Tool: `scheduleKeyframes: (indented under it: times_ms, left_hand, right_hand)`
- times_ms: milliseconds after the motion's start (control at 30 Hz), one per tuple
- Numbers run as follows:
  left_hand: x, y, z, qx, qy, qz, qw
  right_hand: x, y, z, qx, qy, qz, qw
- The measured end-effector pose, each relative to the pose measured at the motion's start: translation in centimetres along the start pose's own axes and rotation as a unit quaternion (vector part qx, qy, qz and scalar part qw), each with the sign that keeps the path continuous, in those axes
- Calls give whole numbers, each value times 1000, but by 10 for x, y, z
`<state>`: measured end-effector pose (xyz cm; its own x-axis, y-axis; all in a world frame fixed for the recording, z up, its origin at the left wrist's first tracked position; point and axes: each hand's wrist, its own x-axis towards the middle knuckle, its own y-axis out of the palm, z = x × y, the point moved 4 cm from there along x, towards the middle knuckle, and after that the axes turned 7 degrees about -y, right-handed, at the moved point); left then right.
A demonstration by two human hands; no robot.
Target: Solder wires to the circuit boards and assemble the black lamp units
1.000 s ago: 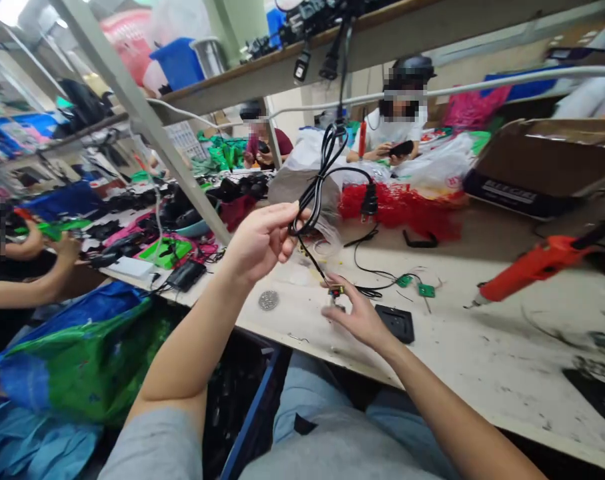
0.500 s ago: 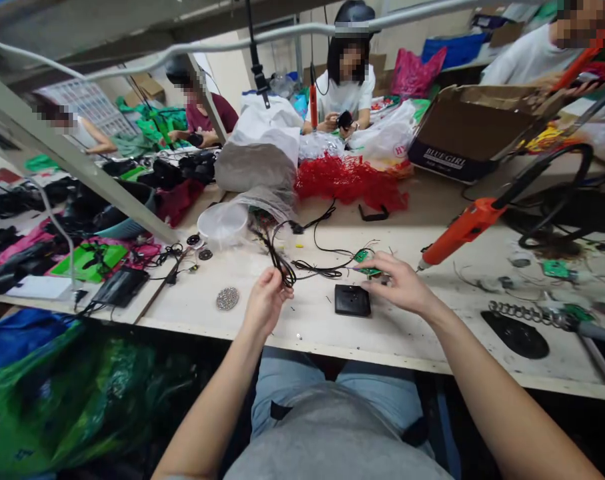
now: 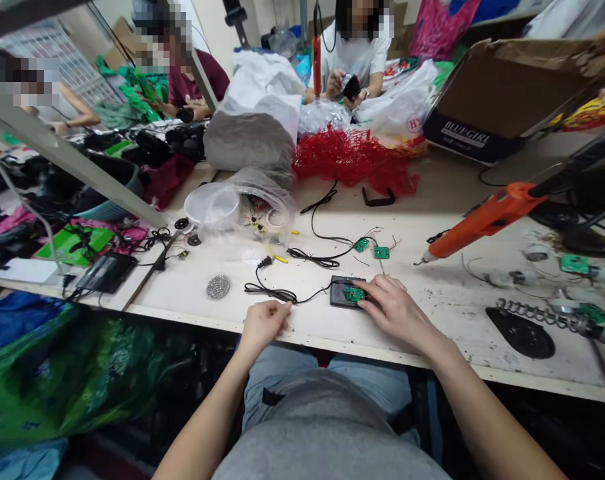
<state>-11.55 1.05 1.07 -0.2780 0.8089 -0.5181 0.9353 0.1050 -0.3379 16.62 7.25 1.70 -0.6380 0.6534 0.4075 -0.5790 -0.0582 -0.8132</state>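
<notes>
Clock directions run from the middle of my view, twelve being straight ahead. A pale desk (image 3: 447, 320) fills the middle. At two o'clock a cardboard box (image 3: 502, 93) leans open; at three, an orange power screwdriver (image 3: 487, 220) points its tip down and left. My hands are low. At four, the right hand (image 3: 397, 310) has thumb and index finger at the circuit board's right side; I cannot tell whether they pinch it. At seven, the left hand (image 3: 263, 321) has bent fingers just beside the black cord (image 3: 269, 291), but I cannot tell whether they grip it. The cord lies coiled and runs right to the black case (image 3: 338, 298), between four and five. At eight sits a round heap of small metal pieces (image 3: 218, 287). The green circuit board (image 3: 354, 294) is over the case.
</notes>
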Motion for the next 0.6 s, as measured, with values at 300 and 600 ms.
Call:
scheduleKeyframes:
  times_ms: [300,600]
  left_hand:
    - [15,76,-75,242,449,55,859]
    - [32,85,-77,204,395,127,887]
  right_hand:
    - [1,0,-4,-2,6,2,1000]
    - [28,-7,-31,41,38,118,991]
